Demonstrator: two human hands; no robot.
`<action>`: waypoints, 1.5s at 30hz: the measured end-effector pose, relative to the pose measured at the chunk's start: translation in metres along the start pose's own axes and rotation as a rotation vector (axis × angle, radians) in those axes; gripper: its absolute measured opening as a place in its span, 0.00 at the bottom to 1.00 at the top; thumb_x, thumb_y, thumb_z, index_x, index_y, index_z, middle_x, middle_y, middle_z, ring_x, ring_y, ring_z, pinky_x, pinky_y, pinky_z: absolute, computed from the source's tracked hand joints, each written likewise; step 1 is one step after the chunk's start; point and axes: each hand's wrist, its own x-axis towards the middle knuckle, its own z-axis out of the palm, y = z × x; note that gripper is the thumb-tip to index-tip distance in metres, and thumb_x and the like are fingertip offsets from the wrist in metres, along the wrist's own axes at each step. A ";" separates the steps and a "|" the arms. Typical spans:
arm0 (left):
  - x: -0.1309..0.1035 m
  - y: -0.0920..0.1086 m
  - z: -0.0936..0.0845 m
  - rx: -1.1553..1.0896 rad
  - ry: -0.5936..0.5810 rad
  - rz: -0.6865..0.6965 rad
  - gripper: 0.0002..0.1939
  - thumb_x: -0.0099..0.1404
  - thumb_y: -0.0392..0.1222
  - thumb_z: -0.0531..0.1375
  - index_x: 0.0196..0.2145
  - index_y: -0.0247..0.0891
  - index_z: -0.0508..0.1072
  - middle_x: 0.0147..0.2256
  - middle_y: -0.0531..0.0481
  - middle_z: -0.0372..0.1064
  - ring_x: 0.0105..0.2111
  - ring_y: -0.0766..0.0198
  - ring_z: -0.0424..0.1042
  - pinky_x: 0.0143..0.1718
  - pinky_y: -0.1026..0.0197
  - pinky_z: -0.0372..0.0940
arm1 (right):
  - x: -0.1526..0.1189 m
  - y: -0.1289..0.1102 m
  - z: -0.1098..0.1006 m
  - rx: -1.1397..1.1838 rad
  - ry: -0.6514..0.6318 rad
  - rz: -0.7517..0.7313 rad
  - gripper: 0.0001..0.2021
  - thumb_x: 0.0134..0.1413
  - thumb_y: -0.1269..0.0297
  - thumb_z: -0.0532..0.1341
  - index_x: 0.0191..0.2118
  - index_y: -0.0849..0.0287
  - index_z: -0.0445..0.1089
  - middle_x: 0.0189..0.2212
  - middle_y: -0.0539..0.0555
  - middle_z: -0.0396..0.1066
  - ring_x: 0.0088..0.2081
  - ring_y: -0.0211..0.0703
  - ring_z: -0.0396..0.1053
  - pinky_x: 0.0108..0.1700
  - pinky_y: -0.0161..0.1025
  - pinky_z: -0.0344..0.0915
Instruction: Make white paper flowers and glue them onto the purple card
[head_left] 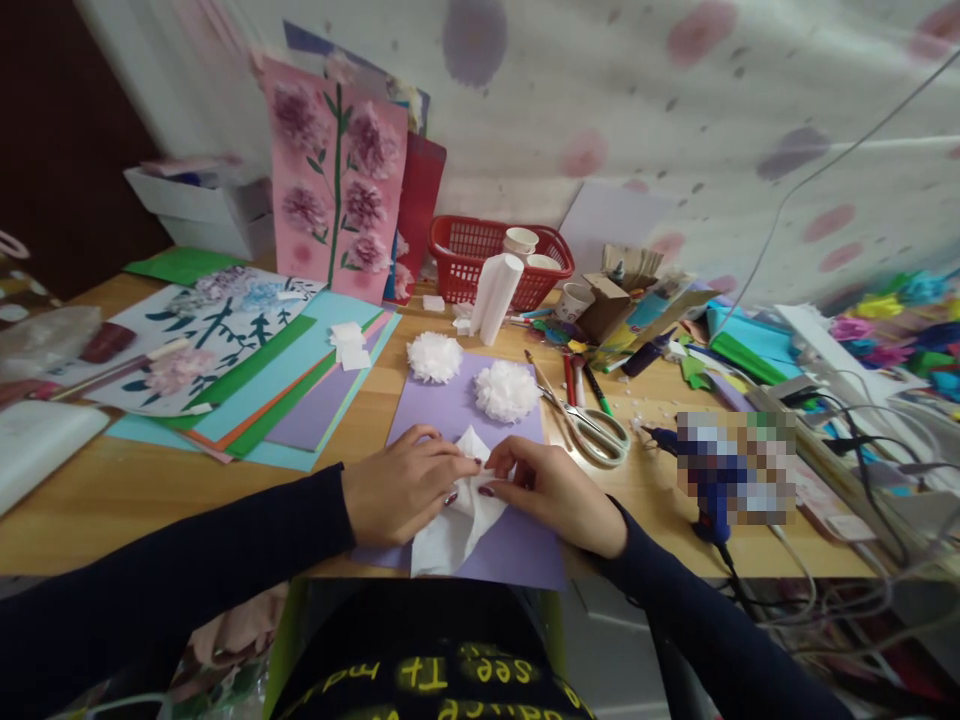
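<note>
A piece of white tissue paper (450, 535) lies partly folded over the near part of a purple sheet (525, 550). My left hand (405, 487) rests on it from the left, thumb and fingers pinching its upper part. From the right, my right hand (551, 490) pinches the same paper between thumb and fingertips, close to the left fingertips. Just beyond my hands, two fluffy white paper flowers, a left one (434, 357) and a right one (505, 390), sit on the purple sheet. Scissors (600, 436) lie to the right of the sheet.
A blue glue gun (709, 490) with a cord lies at the right. Behind stand white paper rolls (499, 300) and a red basket (465, 262) with paper cups. Coloured sheets (300, 425) spread at the left. A pink flower picture (337, 180) leans at the back.
</note>
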 end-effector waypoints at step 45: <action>-0.024 0.003 -0.028 -0.146 0.074 0.022 0.21 0.55 0.22 0.51 0.43 0.38 0.71 0.42 0.46 0.74 0.44 0.60 0.69 0.49 0.53 0.59 | -0.026 0.009 0.033 -0.550 0.181 -0.507 0.20 0.62 0.60 0.54 0.55 0.68 0.64 0.46 0.64 0.70 0.49 0.54 0.63 0.50 0.53 0.66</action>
